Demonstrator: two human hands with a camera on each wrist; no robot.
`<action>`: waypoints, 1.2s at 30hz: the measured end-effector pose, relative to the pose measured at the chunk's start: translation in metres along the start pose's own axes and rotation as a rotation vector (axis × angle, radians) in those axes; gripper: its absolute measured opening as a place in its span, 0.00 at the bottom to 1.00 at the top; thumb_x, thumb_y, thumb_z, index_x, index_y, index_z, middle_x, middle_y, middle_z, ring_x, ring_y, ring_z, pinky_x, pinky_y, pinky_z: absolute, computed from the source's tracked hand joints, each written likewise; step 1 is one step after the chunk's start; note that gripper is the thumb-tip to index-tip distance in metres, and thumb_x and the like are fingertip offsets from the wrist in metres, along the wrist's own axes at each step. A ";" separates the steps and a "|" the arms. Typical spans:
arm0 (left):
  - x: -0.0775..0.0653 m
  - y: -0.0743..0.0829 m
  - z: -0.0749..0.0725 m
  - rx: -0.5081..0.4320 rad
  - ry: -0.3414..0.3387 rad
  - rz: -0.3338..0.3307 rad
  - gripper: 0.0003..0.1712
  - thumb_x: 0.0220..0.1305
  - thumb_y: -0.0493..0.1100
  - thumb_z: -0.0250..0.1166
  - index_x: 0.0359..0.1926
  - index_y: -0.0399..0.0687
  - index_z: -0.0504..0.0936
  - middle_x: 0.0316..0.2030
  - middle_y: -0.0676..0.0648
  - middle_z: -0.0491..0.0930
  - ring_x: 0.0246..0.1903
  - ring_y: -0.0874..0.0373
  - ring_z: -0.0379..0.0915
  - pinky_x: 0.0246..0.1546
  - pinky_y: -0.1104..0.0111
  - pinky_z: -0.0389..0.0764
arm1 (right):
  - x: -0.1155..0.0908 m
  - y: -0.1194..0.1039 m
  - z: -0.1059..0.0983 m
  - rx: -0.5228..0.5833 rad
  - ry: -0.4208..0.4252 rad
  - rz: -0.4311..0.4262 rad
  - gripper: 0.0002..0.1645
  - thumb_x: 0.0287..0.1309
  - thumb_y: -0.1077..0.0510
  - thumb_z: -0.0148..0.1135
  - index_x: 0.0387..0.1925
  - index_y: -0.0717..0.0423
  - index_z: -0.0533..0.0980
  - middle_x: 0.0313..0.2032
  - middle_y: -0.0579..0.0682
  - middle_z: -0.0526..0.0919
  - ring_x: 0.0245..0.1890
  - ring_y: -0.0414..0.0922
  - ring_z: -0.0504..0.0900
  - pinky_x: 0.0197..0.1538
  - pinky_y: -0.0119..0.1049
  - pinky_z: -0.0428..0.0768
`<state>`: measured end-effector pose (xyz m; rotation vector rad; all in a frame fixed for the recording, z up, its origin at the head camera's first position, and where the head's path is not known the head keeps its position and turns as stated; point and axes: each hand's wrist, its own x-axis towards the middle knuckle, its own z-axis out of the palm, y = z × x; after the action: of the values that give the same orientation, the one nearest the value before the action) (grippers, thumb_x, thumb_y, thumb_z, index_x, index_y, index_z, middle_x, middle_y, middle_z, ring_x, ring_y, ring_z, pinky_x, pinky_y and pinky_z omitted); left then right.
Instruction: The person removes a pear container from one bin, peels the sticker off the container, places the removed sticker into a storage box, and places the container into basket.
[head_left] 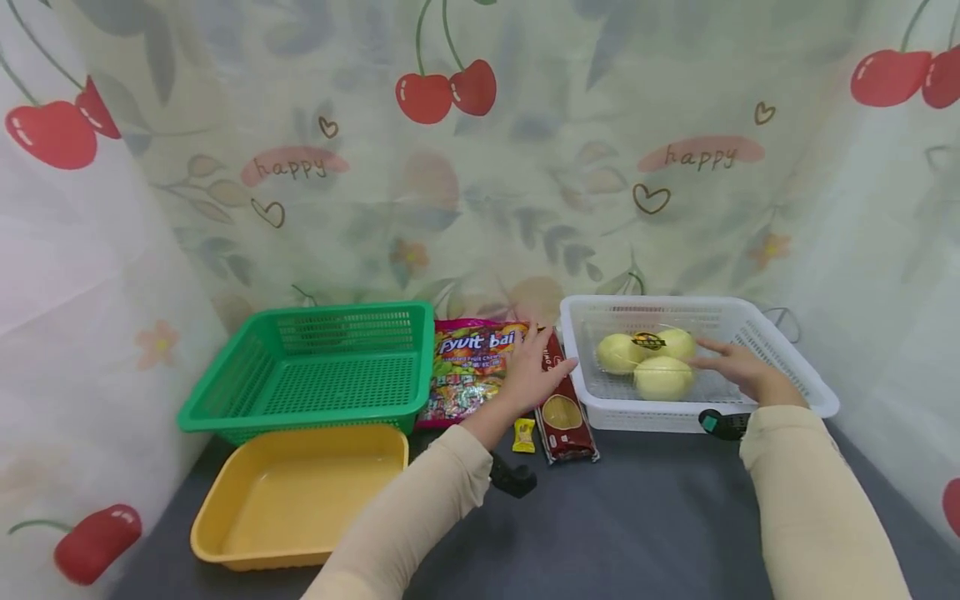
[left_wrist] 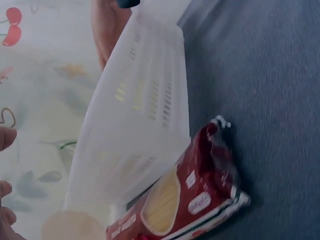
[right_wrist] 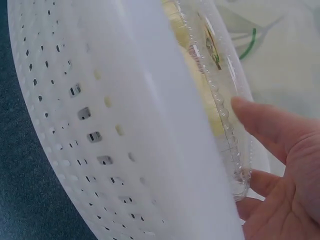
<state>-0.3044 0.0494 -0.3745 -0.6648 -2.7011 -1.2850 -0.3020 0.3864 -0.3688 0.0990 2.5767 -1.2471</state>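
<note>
My left hand [head_left: 529, 375] hovers with fingers spread over the colourful fruit-candy bag [head_left: 468, 367] and the dark red noodle-like package [head_left: 564, 423], holding nothing. In the left wrist view its fingertips [left_wrist: 6, 187] show at the left edge, away from the red package. My right hand [head_left: 742, 371] reaches into the white basket [head_left: 645, 417], near the right end of a clear plastic box with pale yellow round fruits [head_left: 663, 379] and a black label. In the right wrist view, thumb and fingers [right_wrist: 265, 182] are apart at the box's edge.
A green basket [head_left: 345, 387] stands at the left, with a yellow tray [head_left: 300, 500] before it. A small yellow wrapped candy [head_left: 523, 435] lies beside the red package. A patterned curtain [head_left: 510, 200] hangs behind the dark table [head_left: 637, 517].
</note>
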 end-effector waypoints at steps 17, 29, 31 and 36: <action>-0.001 0.006 0.045 -0.432 0.012 -0.099 0.33 0.63 0.40 0.54 0.69 0.43 0.58 0.73 0.39 0.42 0.71 0.43 0.40 0.70 0.50 0.49 | 0.004 0.007 -0.009 0.116 -0.018 0.139 0.43 0.62 0.53 0.54 0.70 0.62 0.46 0.70 0.68 0.31 0.67 0.74 0.34 0.62 0.71 0.47; -0.004 0.013 0.058 -0.465 -0.021 -0.100 0.32 0.63 0.37 0.52 0.68 0.39 0.59 0.72 0.38 0.43 0.71 0.44 0.42 0.70 0.52 0.48 | 0.000 0.013 -0.015 0.306 -0.118 0.179 0.43 0.63 0.57 0.53 0.72 0.55 0.43 0.70 0.63 0.24 0.67 0.72 0.30 0.67 0.65 0.49; -0.005 0.014 0.060 -0.458 -0.041 -0.103 0.31 0.64 0.36 0.52 0.68 0.40 0.58 0.73 0.39 0.41 0.72 0.45 0.40 0.70 0.52 0.47 | 0.000 0.014 -0.014 0.322 -0.119 0.178 0.44 0.63 0.57 0.53 0.72 0.56 0.42 0.70 0.63 0.23 0.67 0.72 0.30 0.67 0.63 0.51; -0.003 0.016 0.066 -0.442 -0.030 -0.116 0.30 0.64 0.33 0.51 0.68 0.40 0.60 0.73 0.39 0.41 0.72 0.45 0.40 0.70 0.53 0.49 | -0.002 0.016 -0.014 0.344 -0.108 0.177 0.44 0.62 0.58 0.54 0.72 0.55 0.43 0.70 0.62 0.21 0.68 0.71 0.30 0.67 0.61 0.54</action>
<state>-0.2873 0.1068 -0.4064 -0.5671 -2.5243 -1.9436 -0.3001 0.4077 -0.3723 0.3112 2.1872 -1.5648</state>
